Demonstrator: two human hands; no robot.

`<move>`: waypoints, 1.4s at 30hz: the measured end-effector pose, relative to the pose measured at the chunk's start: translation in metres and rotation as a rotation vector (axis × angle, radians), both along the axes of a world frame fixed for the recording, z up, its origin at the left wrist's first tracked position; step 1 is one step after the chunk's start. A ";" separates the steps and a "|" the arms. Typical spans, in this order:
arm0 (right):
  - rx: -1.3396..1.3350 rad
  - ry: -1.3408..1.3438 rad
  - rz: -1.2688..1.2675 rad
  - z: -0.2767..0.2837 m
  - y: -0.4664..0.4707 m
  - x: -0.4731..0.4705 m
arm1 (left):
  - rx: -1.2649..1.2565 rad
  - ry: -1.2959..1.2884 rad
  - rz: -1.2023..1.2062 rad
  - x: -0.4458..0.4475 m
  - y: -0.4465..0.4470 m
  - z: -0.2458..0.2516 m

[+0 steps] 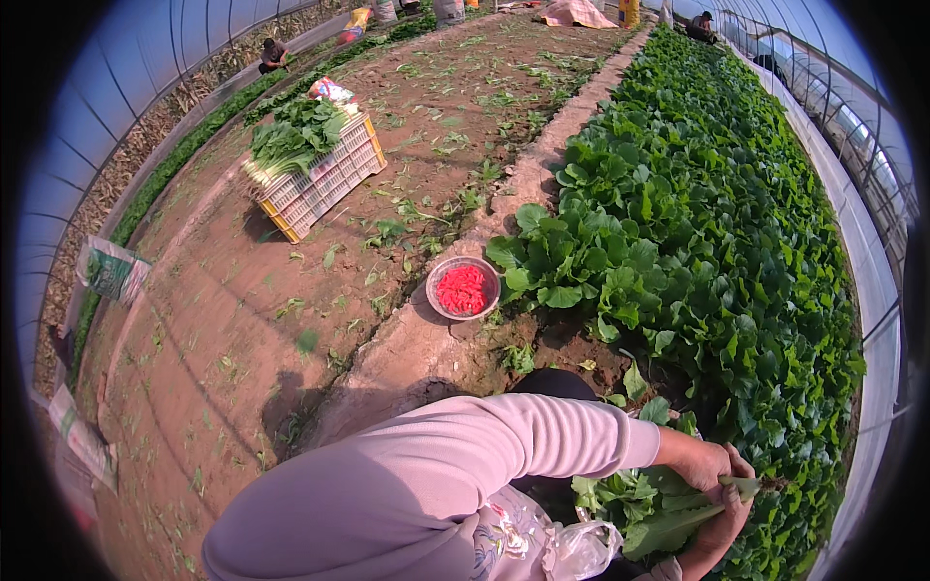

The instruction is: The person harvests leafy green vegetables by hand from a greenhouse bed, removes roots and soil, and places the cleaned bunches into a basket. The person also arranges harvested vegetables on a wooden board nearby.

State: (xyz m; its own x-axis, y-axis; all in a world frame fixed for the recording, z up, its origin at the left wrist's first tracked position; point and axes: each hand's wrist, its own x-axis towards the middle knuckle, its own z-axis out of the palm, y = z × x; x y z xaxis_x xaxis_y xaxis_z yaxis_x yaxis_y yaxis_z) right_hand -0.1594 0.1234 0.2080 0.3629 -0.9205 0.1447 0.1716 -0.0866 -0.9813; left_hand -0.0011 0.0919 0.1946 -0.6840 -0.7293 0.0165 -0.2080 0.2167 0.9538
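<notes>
At the lower right, my left hand (699,463) and my right hand (729,517) are together on an uprooted leafy green plant (672,526). Its pale stem base passes between my fingers, and thin brown roots (774,483) stick out beyond them. The broad leaves hang down towards my lap. Part of the stem is hidden by my fingers. A clear plastic bag (587,546) lies against my patterned clothing, beside the leaves. Just past my hands stands a dense bed of leafy greens (726,312).
A round bowl (434,303) of red ties or strips rests on the earthen ridge (407,348). Beyond it, a plastic crate (327,178) carries cut greens (301,134). Printed sacks (112,269) lie at left. Two people (272,56) crouch farther off, one at far right.
</notes>
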 end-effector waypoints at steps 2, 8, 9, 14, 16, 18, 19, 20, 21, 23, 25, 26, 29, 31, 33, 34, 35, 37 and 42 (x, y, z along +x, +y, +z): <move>-0.020 0.026 -0.005 0.002 0.001 -0.002 | -0.046 0.113 0.022 -0.003 0.005 -0.003; -0.056 -0.300 -0.207 0.005 0.007 -0.029 | -0.173 -0.285 0.079 0.016 0.010 0.013; -0.052 -0.363 -0.244 0.006 0.009 -0.034 | -0.218 -0.263 0.156 0.018 0.010 0.006; 0.036 -0.035 -0.435 0.003 0.006 -0.051 | -0.146 -0.109 0.237 0.079 -0.030 0.042; 0.066 -0.137 -0.407 0.001 0.006 -0.042 | -0.014 0.030 0.332 0.123 -0.052 0.023; 0.067 0.033 -0.456 0.006 0.008 -0.032 | 0.024 0.018 0.466 0.168 -0.066 0.000; 0.094 0.022 -0.460 0.006 0.009 -0.029 | 0.071 -0.034 0.556 0.190 -0.071 -0.024; 0.099 -0.047 -0.449 0.005 0.008 -0.027 | 0.066 -0.096 0.619 0.209 -0.067 -0.045; 0.103 -0.120 -0.436 0.004 0.008 -0.025 | 0.131 -0.301 0.659 0.220 -0.059 -0.057; 0.074 0.078 -0.505 0.000 0.007 -0.017 | 0.271 -0.329 0.680 0.238 -0.040 -0.109; 0.113 0.092 -0.516 -0.002 0.006 -0.011 | 0.373 -0.508 0.615 0.233 -0.027 -0.140; 0.134 0.060 -0.515 -0.004 0.005 -0.010 | 0.352 -0.559 0.563 0.227 -0.025 -0.152; 0.194 0.171 -0.553 -0.007 0.004 -0.002 | 0.100 -0.659 0.421 0.212 -0.029 -0.195; 0.264 0.185 -0.549 -0.011 0.005 0.002 | -0.151 -0.822 0.370 0.209 -0.043 -0.236; 0.311 0.214 -0.560 -0.017 0.007 0.002 | -0.339 -0.869 0.316 0.205 -0.061 -0.269; 0.330 0.226 -0.563 -0.019 0.007 0.003 | -0.446 -0.890 0.296 0.204 -0.076 -0.282; 0.350 0.239 -0.568 -0.020 0.009 0.003 | -0.460 -0.926 0.232 0.204 -0.083 -0.297; 0.447 0.292 -0.589 -0.022 0.012 -0.001 | -0.570 -1.002 0.126 0.209 -0.120 -0.321; 0.499 0.344 -0.597 -0.041 0.011 -0.014 | -0.848 -1.734 -0.233 0.239 -0.186 -0.381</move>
